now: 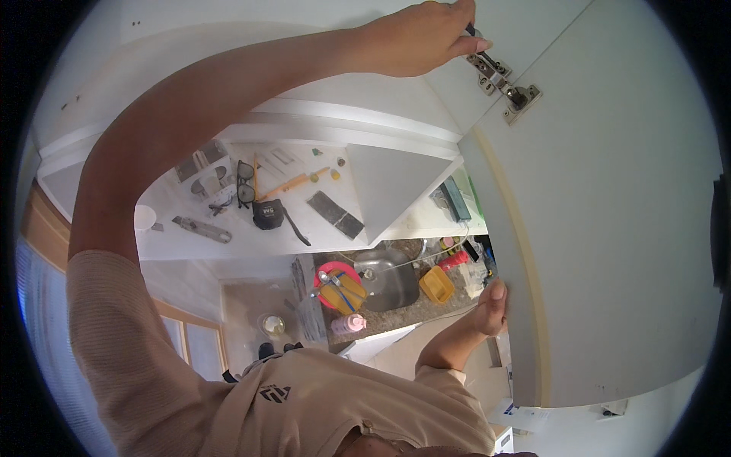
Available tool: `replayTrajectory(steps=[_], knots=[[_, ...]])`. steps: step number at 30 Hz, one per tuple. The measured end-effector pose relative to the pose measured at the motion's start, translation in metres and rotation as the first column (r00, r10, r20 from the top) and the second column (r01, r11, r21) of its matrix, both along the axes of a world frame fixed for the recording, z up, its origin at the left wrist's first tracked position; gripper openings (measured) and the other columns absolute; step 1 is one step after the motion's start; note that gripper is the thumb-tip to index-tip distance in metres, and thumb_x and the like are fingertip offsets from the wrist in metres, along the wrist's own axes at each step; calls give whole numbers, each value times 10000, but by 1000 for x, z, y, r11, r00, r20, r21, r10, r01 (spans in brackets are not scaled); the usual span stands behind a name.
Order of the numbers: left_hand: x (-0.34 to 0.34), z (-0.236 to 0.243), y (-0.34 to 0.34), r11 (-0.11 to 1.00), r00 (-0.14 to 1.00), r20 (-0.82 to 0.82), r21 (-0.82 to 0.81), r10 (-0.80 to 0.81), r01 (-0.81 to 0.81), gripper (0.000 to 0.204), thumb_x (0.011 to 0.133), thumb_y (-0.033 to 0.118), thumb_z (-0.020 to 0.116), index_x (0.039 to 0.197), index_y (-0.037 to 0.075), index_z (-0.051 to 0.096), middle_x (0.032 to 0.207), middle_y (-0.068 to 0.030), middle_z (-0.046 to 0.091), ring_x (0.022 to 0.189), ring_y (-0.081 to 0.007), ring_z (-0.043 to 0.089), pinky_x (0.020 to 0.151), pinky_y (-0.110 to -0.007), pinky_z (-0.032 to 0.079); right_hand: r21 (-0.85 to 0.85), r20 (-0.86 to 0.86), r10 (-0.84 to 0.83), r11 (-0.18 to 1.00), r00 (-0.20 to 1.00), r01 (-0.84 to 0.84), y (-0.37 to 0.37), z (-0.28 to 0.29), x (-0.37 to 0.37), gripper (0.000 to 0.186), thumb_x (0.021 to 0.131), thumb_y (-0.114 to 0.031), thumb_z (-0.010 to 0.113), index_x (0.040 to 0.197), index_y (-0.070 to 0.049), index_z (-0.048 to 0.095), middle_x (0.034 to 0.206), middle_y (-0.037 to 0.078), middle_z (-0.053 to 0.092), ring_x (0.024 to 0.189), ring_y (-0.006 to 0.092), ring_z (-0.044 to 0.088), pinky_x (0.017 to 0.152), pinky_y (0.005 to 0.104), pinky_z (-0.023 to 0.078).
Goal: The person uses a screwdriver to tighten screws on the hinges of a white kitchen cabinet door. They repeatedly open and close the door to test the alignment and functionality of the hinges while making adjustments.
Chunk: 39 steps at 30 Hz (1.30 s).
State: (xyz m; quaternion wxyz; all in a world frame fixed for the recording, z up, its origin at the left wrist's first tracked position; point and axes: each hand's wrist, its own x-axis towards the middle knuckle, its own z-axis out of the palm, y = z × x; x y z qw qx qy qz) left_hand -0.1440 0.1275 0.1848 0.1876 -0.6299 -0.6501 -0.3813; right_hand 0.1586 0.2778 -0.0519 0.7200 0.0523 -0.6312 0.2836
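Observation:
My left hand (pixel 442 38) reaches up to the upper cabinet and grips a dark, thin screwdriver (pixel 480 46), whose tip is at a metal hinge (pixel 496 76). The hinge joins the cabinet to a white door (pixel 609 213), with its cup-shaped part (pixel 519 99) on the door. My right hand (pixel 491 308) grips that door's lower left edge, beside a pale yellow strip along it. On the white shelf below lie glasses (pixel 245 184), a black tape measure (pixel 268 215), a utility knife (pixel 201 228), a folding rule and a dark strip (pixel 335 214).
Lower down, a steel sink (pixel 392 282) sits in a speckled counter with a red basin (pixel 329 270), yellow container (pixel 437 285), pink bottle (pixel 349 324) and several small items. A teal box (pixel 454 199) is on the right shelf. Wood-framed panes (pixel 183 335) are at lower left.

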Motion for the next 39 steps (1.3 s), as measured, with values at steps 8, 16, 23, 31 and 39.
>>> replayTrajectory(steps=[8,16,23,31,39], knots=[[-56,-45,39,885,914,-385,372,-126,279,448,1043,379,581,1231,-13,473,1040,-155,590,842,-311,698,699,-450,557,82,81,-18,997,997,11,8,0,5,268,841,41,710,1085,61,601,904,74,573,713,108,493,581,227,424],[-15,-9,18,987,972,-213,-102,101,-124,366,1036,258,600,1231,-3,434,1215,-216,520,875,-394,694,748,-475,567,105,97,33,993,995,-44,8,2,14,471,842,97,652,1294,44,534,1154,141,607,851,139,563,682,228,487],[-45,-35,45,904,939,-290,326,-182,276,358,1050,278,571,1186,-21,429,1205,-231,527,760,-391,695,635,-495,548,212,197,-38,977,980,-5,28,-8,25,509,829,117,640,1319,57,517,1171,160,600,847,135,560,664,240,486],[-19,-17,20,997,969,-235,24,74,-70,358,1059,283,564,1180,-26,430,1222,-204,500,735,-385,667,638,-426,537,124,79,0,992,997,-9,11,6,13,405,805,85,654,1200,81,568,917,113,625,631,103,497,512,212,406],[-48,-31,42,899,909,-345,278,-234,337,354,1074,308,529,1151,-27,441,1166,-202,529,710,-383,671,591,-430,524,142,27,-34,989,999,29,9,10,5,305,798,100,610,1101,69,591,827,64,564,615,107,470,536,217,414]])
